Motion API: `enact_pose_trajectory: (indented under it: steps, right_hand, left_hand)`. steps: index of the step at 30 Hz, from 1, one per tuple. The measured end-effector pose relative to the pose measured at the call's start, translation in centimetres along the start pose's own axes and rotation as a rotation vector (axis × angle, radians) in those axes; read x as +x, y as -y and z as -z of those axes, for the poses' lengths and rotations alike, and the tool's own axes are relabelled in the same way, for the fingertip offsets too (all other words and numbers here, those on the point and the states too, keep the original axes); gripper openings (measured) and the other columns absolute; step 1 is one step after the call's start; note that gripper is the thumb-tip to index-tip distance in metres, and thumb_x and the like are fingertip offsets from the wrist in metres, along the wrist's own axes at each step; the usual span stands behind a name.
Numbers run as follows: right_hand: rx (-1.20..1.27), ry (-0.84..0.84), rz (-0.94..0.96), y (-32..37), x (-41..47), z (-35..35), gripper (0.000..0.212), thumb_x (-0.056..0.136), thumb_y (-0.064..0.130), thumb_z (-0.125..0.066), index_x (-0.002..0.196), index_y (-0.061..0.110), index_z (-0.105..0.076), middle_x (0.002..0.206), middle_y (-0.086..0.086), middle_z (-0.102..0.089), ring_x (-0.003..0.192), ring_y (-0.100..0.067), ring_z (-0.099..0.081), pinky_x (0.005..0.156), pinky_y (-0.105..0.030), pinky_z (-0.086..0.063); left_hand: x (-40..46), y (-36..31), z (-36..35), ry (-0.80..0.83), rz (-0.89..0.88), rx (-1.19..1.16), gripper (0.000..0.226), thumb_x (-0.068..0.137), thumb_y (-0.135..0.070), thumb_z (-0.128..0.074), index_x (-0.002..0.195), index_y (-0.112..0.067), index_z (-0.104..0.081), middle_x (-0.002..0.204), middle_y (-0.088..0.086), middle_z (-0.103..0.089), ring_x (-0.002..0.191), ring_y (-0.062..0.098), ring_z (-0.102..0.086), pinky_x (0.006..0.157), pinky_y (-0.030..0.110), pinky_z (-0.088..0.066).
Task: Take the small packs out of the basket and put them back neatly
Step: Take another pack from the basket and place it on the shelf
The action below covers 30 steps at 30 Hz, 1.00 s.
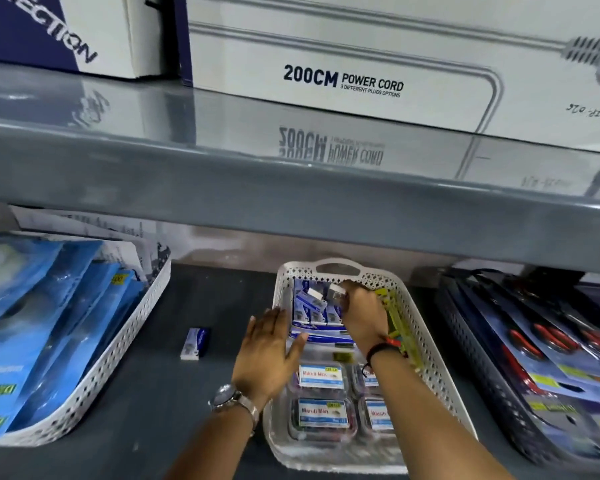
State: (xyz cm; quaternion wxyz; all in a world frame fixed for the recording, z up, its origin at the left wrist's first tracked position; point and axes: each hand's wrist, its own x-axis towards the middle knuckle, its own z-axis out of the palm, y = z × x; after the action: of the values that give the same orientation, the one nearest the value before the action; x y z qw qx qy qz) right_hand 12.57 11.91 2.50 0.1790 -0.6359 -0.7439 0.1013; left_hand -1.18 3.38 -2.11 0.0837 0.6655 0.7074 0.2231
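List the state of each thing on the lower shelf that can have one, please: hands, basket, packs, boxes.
Right hand: inside the basket, closed on a small pack.
Left hand: open, flat against the basket's left rim.
White basket: upright, partly filled.
Small blue packs: in the far half, untidy.
Loose blue pack: lying on the shelf, outside the basket.
Clear plastic boxes: closed, in the near half.

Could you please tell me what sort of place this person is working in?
Probably a shop's stock shelving: grey metal shelves hold a boxed power cord, and the white perforated plastic basket holds small blue-and-white packs, some with yellow stickers that look like price tags.
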Motion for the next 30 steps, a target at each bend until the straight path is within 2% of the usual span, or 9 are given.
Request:
enact_pose_trajectory:
  steps: [5,10,12,16,18,20,22,26,30]
  right_hand:
    - [0.155,-0.167,0.370,2.5,-0.7,0.5,0.047,0.083,-0.014,-0.049,0.117,0.015,-0.064,0.123,-0.009,-0.064,0.102,-0.026,-0.066,0.089,-0.033,-0.056]
    - [0.255,-0.003,0.516,7.1,-1.7,-2.1,0.045,0.085,-0.012,-0.047,0.117,0.013,-0.066,0.138,-0.003,-0.054,0.120,-0.016,-0.057,0.100,-0.002,-0.026]
    - [0.345,0.012,0.522,8.9,-2.3,-3.5,0.040,0.083,-0.012,-0.051,0.112,0.008,-0.069,0.136,-0.008,-0.057,0.119,-0.022,-0.058,0.101,-0.009,-0.030]
    - [0.215,0.298,0.530,10.9,-3.0,-6.2,0.036,0.089,0.001,-0.055,0.123,0.011,-0.061,0.141,-0.009,-0.052,0.127,-0.023,-0.052,0.109,-0.026,-0.036]
    - [0.138,0.403,0.464,11.6,-3.3,-7.1,0.029,0.091,0.006,-0.051,0.117,0.010,-0.063,0.130,-0.015,-0.060,0.120,-0.028,-0.056,0.102,-0.033,-0.044]
    - [0.027,0.438,0.397,12.0,-3.5,-7.7,0.026,0.093,0.007,-0.046,0.112,0.006,-0.063,0.121,-0.019,-0.062,0.112,-0.033,-0.058,0.092,-0.039,-0.048]
    - [-0.057,0.449,0.377,12.4,-3.4,-7.9,0.027,0.092,0.005,-0.045,0.111,0.002,-0.063,0.117,-0.022,-0.062,0.108,-0.036,-0.059,0.087,-0.039,-0.050]
    - [-0.015,0.501,0.355,13.0,-3.3,-8.5,0.026,0.084,-0.001,-0.053,0.107,0.003,-0.066,0.113,-0.022,-0.066,0.105,-0.037,-0.062,0.091,-0.038,-0.051]
    - [0.003,0.498,0.361,13.4,-3.3,-9.4,0.026,0.081,-0.014,-0.051,0.095,0.000,-0.068,0.106,-0.018,-0.067,0.097,-0.033,-0.065,0.089,-0.039,-0.055]
  left_hand:
    - [-0.5,1.4,1.5,-0.122,0.003,0.017,0.084,0.078,-0.066,0.010,0.141,-0.015,-0.012,0.153,0.004,-0.017,0.141,0.016,-0.014,0.112,0.028,0.006]
    - [-3.5,7.2,4.0,-0.227,0.136,0.050,0.078,0.077,-0.055,-0.013,0.134,-0.005,-0.033,0.145,0.014,-0.035,0.136,0.026,-0.029,0.114,0.037,-0.010]
    - [-5.3,9.6,4.7,-0.204,0.217,0.053,0.083,0.073,-0.057,-0.010,0.134,-0.005,-0.032,0.146,0.013,-0.034,0.137,0.025,-0.027,0.115,0.037,-0.011]
    - [-7.7,12.5,4.9,-0.196,0.336,0.043,0.077,0.080,-0.058,-0.020,0.137,-0.007,-0.027,0.147,0.014,-0.031,0.137,0.026,-0.026,0.114,0.036,-0.018]
    - [-8.5,13.4,4.6,-0.156,0.317,0.076,0.067,0.088,-0.051,-0.034,0.138,-0.008,-0.024,0.149,0.013,-0.028,0.137,0.025,-0.026,0.114,0.034,-0.018]
    - [-8.9,13.9,4.1,-0.119,0.294,0.102,0.072,0.087,-0.058,-0.022,0.138,-0.007,-0.025,0.148,0.014,-0.029,0.137,0.026,-0.028,0.114,0.035,-0.020]
    - [-9.0,14.3,3.6,-0.082,0.300,0.097,0.090,0.078,-0.071,-0.007,0.138,-0.005,-0.024,0.149,0.015,-0.027,0.138,0.028,-0.024,0.115,0.038,-0.017]
    - [-8.5,15.3,2.8,-0.030,0.309,0.088,0.072,0.087,-0.053,-0.037,0.141,-0.010,-0.015,0.154,0.009,-0.013,0.142,0.020,-0.009,0.116,0.032,-0.007]
    - [-8.4,15.5,2.6,-0.047,0.296,0.098,0.071,0.087,-0.053,-0.040,0.140,-0.011,-0.019,0.153,0.009,-0.016,0.141,0.021,-0.011,0.116,0.033,-0.012]
